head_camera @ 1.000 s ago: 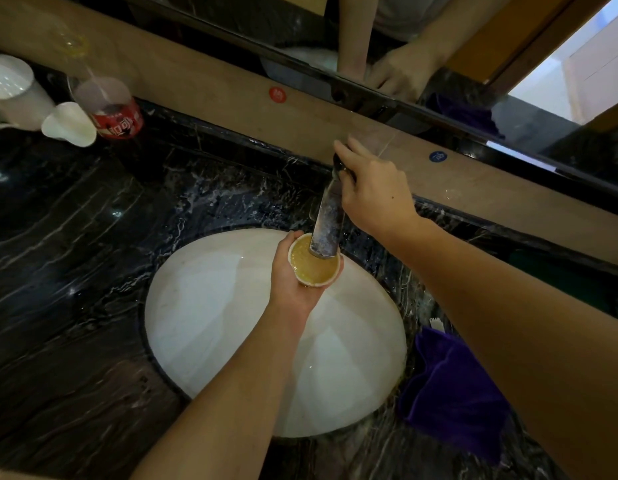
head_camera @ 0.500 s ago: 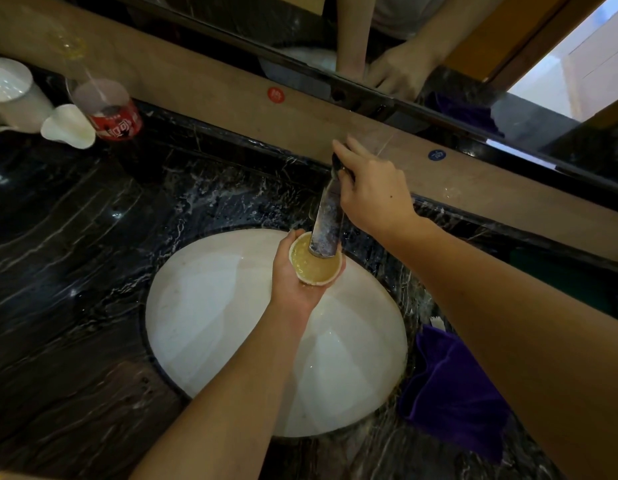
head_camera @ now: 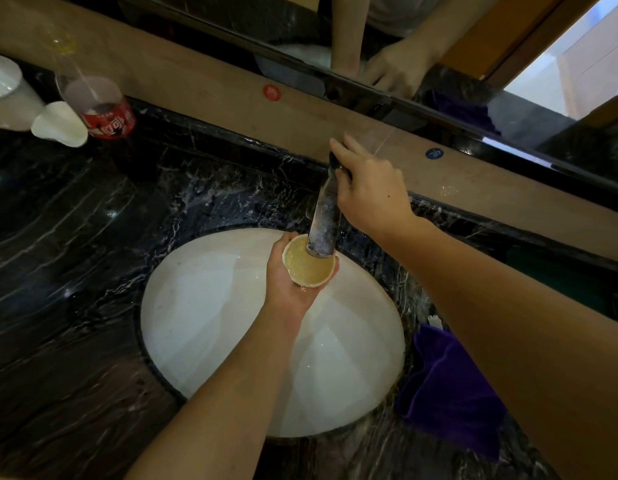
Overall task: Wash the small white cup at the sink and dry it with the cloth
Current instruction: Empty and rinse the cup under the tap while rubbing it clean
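My left hand (head_camera: 286, 284) holds the small white cup (head_camera: 309, 263) upright over the white sink basin (head_camera: 210, 306), right under the spout of the metal tap (head_camera: 323, 225). The cup is full of yellowish liquid up to its rim. My right hand (head_camera: 368, 190) rests on the top of the tap by its handle, fingers closed around it. A purple cloth (head_camera: 449, 386) lies bunched on the black counter to the right of the basin, under my right forearm.
At the far left of the black marble counter (head_camera: 58, 237) stand a white mug (head_camera: 6, 91), a small white cup on its side (head_camera: 60, 124) and a cut cola bottle (head_camera: 101, 107). A mirror (head_camera: 439, 46) runs above the wooden ledge.
The cup has filled a little more under the tap. Both hands stay where they were.
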